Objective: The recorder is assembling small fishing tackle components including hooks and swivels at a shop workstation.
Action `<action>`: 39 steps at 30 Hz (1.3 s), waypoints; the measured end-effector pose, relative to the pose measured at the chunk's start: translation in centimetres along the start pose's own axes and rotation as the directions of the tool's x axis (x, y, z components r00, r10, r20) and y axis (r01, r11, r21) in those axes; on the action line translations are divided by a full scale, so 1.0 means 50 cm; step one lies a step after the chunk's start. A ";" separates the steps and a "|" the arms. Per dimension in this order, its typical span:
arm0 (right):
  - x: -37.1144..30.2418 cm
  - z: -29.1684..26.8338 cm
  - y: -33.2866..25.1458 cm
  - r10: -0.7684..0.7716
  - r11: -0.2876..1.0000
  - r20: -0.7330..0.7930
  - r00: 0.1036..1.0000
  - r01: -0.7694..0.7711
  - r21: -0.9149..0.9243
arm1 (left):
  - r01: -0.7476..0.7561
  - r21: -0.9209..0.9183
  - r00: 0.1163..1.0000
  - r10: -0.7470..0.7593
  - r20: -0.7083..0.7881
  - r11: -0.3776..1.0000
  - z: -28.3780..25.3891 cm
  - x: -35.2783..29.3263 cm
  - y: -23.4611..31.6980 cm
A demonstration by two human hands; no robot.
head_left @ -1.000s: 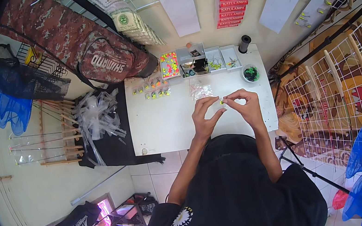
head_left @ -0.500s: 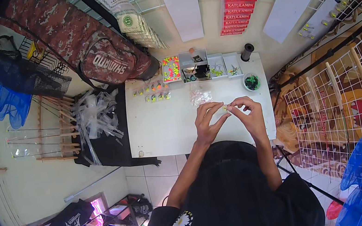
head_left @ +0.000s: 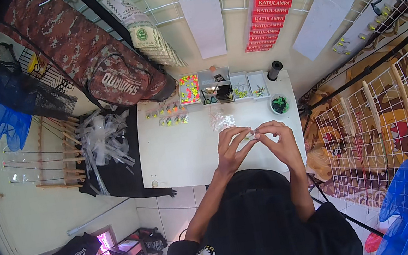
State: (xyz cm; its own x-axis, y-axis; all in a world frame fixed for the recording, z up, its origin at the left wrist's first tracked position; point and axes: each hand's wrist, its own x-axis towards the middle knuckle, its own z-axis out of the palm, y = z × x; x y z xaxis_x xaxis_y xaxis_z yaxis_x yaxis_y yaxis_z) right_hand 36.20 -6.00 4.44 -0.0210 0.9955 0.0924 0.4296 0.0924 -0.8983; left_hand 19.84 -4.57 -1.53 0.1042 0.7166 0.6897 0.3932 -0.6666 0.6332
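Your left hand [head_left: 229,151] curves its thumb and forefinger at the left side of the piece; whether they grip it cannot be told. The tiny, pale yellowish piece [head_left: 253,133] lies between both hands' fingertips, over the white rectangular tabletop [head_left: 181,154]. Expect it to be light and easily dropped; stiffness is unclear. Hold its edges with fingertips only. Your right hand [head_left: 281,143] appears to pinch it.
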 end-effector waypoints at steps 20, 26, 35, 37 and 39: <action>-0.015 -0.011 -0.049 -0.024 1.000 -0.126 0.992 0.022 -0.013 | 0.019 -0.019 0.998 -0.020 -0.059 1.000 -0.011 0.005 0.012; -0.020 -0.006 -0.071 -0.035 0.997 -0.070 0.997 0.030 -0.070 | 0.011 -0.031 0.997 -0.013 -0.078 0.999 -0.009 0.005 0.015; -0.028 0.007 -0.063 -0.046 0.991 0.003 0.999 0.046 -0.129 | 0.005 -0.074 0.998 -0.010 -0.058 0.997 -0.009 0.001 0.013; -0.027 0.007 -0.068 -0.046 0.987 0.035 0.998 0.050 -0.154 | -0.005 -0.071 0.999 0.002 -0.053 0.997 -0.009 0.002 0.012; -0.027 0.008 -0.071 -0.044 0.982 0.066 0.997 0.055 -0.179 | -0.027 -0.071 0.999 0.025 -0.030 0.997 -0.009 0.003 0.012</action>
State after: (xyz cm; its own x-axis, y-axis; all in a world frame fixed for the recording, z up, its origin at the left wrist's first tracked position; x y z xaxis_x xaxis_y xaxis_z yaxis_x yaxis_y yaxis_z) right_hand 34.35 -7.65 7.32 -0.0996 0.9897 0.1031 0.5823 0.1420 -0.8005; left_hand 19.65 -4.93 -0.88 0.0866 0.6934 0.7154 0.3243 -0.6986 0.6378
